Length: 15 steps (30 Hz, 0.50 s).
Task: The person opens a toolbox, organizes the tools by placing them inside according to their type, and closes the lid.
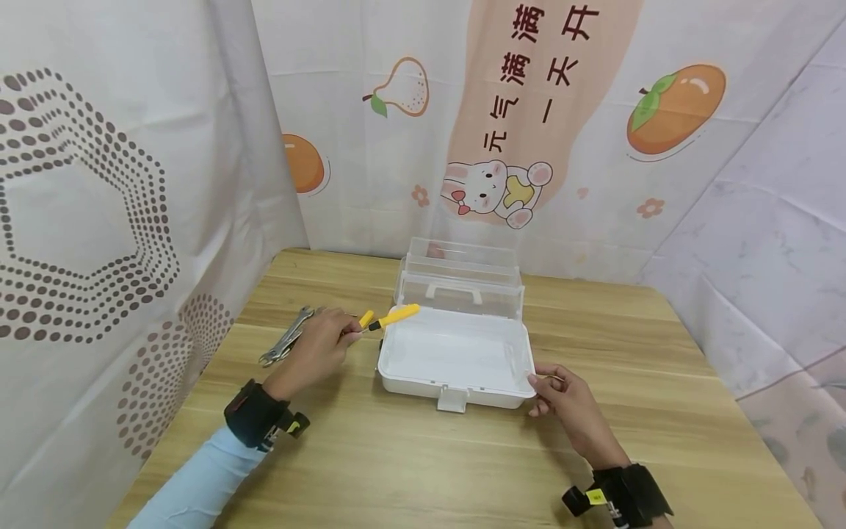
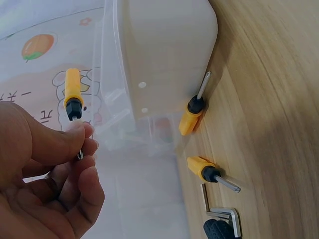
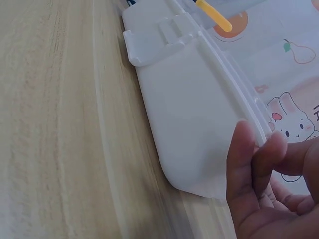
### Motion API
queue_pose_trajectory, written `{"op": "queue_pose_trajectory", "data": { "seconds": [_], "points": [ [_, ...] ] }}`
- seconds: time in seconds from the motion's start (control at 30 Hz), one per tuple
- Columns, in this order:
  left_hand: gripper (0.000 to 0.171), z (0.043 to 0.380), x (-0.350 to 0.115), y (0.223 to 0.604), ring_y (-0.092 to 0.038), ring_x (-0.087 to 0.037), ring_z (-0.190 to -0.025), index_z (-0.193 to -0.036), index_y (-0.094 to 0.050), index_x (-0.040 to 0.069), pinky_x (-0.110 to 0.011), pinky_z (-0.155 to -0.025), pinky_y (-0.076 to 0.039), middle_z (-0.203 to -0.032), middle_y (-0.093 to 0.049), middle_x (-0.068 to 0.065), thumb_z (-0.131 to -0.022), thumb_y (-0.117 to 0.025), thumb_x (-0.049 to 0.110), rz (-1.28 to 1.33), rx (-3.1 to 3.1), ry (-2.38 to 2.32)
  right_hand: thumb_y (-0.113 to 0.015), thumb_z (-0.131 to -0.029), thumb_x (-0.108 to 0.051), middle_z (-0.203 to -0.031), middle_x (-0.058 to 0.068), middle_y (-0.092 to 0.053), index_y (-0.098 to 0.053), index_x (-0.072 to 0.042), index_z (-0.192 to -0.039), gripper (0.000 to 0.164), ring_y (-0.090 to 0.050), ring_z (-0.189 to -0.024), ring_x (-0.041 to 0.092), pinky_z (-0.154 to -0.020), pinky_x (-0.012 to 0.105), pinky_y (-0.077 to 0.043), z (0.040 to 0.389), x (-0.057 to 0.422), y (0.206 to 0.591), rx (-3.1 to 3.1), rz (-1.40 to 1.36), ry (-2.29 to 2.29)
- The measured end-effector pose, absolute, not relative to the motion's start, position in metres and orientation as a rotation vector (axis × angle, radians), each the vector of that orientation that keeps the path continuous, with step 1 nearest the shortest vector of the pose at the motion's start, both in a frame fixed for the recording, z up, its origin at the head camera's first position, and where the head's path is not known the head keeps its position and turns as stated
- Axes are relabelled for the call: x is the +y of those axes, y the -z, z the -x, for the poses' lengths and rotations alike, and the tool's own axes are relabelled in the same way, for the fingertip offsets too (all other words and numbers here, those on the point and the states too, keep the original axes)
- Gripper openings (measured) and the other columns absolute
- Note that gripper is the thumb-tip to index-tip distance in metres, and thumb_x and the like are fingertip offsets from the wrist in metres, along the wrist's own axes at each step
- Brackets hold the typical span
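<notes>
In the head view my left hand [image 1: 316, 345] pinches a screwdriver [image 1: 400, 314] by its metal shaft, the yellow handle pointing over the left rim of a white toolbox [image 1: 411, 386]. The left wrist view shows thumb and fingertips on the shaft below the black collar of the screwdriver [image 2: 73, 89]. At the toolbox's front right corner, my right hand [image 1: 562, 397] holds the rim between thumb and fingers. The toolbox's clear lid [image 1: 456, 290] stands raised at the back, and its inside is bare. A white latch [image 1: 452, 399] hangs at the front.
Left of the toolbox lie metal wrenches [image 1: 286, 342], partly behind my left hand. Two more yellow-handled screwdrivers lie beside the box, one nearer [image 2: 191, 118], one farther [image 2: 203, 168], near hex keys [image 2: 233, 221]. A printed curtain [image 1: 370, 184] hangs behind the table.
</notes>
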<state>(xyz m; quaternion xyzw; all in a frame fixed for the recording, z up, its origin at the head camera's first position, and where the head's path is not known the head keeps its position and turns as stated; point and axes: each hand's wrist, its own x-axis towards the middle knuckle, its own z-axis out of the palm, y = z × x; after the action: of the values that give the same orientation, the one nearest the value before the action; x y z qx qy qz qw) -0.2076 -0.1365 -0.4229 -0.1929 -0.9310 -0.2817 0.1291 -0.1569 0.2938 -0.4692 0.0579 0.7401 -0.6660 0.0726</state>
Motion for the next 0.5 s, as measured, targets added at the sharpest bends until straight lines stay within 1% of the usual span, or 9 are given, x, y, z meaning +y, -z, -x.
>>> {"op": "queue_pose_trajectory", "data": {
  "seconds": [0.23, 0.5],
  "points": [
    [0.004, 0.2066, -0.1347, 0.4226, -0.053, -0.021, -0.083, -0.092, -0.074, 0.007, -0.036, -0.075, -0.043, -0.089, -0.065, -0.003, -0.096, -0.073, 0.009, 0.568, -2.693, 0.826, -0.063, -0.104, -0.011, -0.082, 0.007, -0.058, -0.046, 0.012, -0.135, 0.042, -0.055, -0.061, 0.011, -0.065, 0.031, -0.058, 0.1568, 0.2916, 0.4696, 2.236, -0.183, 2.018],
    [0.004, 0.2070, -0.1336, 0.4253, -0.053, -0.018, -0.079, -0.094, -0.074, 0.005, -0.034, -0.071, -0.045, -0.088, -0.064, -0.002, -0.095, -0.074, 0.009, 0.587, -2.707, 0.824, -0.062, -0.104, -0.011, -0.083, 0.006, -0.056, -0.047, 0.012, -0.133, 0.040, -0.052, -0.062, 0.011, -0.063, 0.031, -0.058, 0.1562, 0.2900, 0.4703, 2.240, -0.194, 2.025]
  ]
}}
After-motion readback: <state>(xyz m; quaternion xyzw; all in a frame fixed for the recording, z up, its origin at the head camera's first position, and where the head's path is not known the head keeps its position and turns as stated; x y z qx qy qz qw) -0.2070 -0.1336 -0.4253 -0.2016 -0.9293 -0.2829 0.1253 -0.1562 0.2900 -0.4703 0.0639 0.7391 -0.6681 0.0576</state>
